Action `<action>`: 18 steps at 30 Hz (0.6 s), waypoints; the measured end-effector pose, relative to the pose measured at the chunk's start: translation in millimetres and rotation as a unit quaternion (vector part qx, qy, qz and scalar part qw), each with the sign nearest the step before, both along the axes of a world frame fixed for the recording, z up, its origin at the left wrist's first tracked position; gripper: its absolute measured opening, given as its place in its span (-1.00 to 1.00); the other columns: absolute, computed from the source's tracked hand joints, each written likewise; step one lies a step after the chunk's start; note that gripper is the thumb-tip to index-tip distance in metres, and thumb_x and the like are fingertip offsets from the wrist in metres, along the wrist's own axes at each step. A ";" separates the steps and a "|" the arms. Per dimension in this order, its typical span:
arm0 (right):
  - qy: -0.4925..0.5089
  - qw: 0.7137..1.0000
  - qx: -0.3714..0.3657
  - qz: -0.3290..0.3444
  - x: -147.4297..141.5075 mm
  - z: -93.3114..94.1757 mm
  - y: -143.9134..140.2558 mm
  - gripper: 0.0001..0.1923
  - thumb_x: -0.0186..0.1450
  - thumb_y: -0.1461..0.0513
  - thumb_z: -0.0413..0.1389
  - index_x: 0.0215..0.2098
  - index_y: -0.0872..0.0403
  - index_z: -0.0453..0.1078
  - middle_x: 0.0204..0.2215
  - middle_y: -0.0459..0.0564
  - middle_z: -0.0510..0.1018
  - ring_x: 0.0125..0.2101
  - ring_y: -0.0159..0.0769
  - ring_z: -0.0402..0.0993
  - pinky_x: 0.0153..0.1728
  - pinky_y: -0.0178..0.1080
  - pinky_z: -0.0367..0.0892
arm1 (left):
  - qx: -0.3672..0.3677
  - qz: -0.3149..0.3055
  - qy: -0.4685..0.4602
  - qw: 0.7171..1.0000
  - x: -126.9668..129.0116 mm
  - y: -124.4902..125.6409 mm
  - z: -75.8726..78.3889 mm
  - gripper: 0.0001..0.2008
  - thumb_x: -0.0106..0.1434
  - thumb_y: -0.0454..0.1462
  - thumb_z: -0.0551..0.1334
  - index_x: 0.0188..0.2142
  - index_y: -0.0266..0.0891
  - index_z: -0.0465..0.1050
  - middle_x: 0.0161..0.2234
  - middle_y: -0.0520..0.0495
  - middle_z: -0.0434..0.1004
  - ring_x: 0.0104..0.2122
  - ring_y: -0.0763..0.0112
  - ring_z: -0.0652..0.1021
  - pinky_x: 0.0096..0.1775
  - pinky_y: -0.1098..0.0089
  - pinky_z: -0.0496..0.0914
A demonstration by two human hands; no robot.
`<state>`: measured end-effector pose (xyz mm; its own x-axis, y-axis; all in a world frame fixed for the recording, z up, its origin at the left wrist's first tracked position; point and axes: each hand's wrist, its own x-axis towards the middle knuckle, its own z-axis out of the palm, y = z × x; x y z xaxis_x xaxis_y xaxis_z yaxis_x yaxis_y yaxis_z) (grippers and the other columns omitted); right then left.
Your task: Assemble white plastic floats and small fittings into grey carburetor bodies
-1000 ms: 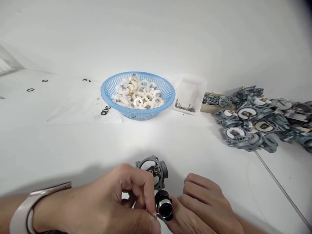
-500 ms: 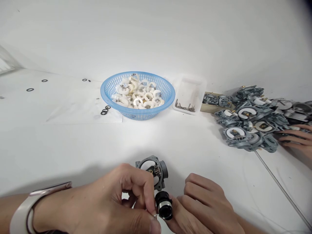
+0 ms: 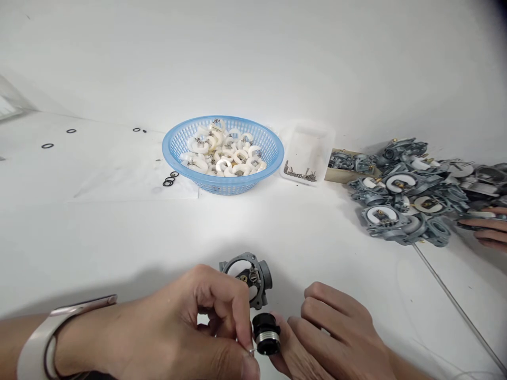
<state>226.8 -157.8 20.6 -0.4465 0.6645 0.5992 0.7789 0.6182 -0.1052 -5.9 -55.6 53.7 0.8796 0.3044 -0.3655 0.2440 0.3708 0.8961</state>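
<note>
My left hand is closed, thumb and forefinger pinching a thin silver wire. That wire reaches toward a small black cylinder with a ridged silver band near its lower end. My right hand is closed on the cylinder from the right; its fingers are curled and partly hide one another. Just beyond the hands lies a grey metal carburetor body, with a white float and brass parts inside its open face. My left hand covers part of it.
A blue basket holds white floats. Beside it stand a clear tray of metal pins and a box of carburetors. Carburetors are piled at right, near another person's hand. A thin rod and several black O-rings lie around.
The black cylinder has turned slightly, so its silver band shows ridges and less of its end opening. My right hand has shifted a little. The other person's hand has moved right.
</note>
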 end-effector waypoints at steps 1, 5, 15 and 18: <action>0.007 1.000 0.001 -0.005 -0.8 -1.0 -0.6 -0.56 0.43 0.45 0.21 -0.57 0.05 0.31 -0.69 -0.25 0.20 -0.63 -0.42 0.03 -0.56 -0.18 0.05 | 0.001 0.000 0.002 1.000 0.0 0.0 0.5 -0.84 0.29 -0.18 0.47 -0.34 -0.10 0.54 -0.49 0.10 0.44 -0.49 0.42 0.31 -0.41 0.34 0.14; 0.027 0.999 0.012 -0.017 -2.0 -1.3 -1.4 -0.61 0.41 0.48 0.22 -0.54 0.06 0.38 -0.69 -0.26 0.19 -0.61 -0.41 -0.01 -0.55 -0.15 0.00 | -0.002 -0.004 0.007 1.000 -0.9 -0.9 2.2 -0.83 0.30 -0.18 0.47 -0.33 -0.09 0.53 -0.48 0.10 0.44 -0.48 0.42 0.32 -0.40 0.35 0.15; -0.008 0.999 -0.026 0.031 10.3 0.7 3.9 -0.51 0.47 0.40 0.20 -0.60 0.03 0.24 -0.72 -0.28 0.19 -0.67 -0.46 0.07 -0.63 -0.23 0.12 | -0.006 -0.004 0.004 1.000 0.8 -1.3 2.3 -0.80 0.29 -0.15 0.48 -0.35 -0.12 0.52 -0.51 0.12 0.41 -0.51 0.44 0.28 -0.43 0.35 0.10; -0.020 0.999 -0.029 0.026 7.3 4.1 5.0 -0.54 0.47 0.40 0.19 -0.58 0.03 0.29 -0.72 -0.27 0.25 -0.69 -0.48 0.12 -0.64 -0.25 0.16 | -0.012 -0.002 0.003 1.000 0.4 -2.0 -1.1 -0.78 0.28 -0.14 0.49 -0.35 -0.13 0.51 -0.50 0.11 0.41 -0.51 0.45 0.28 -0.43 0.36 0.11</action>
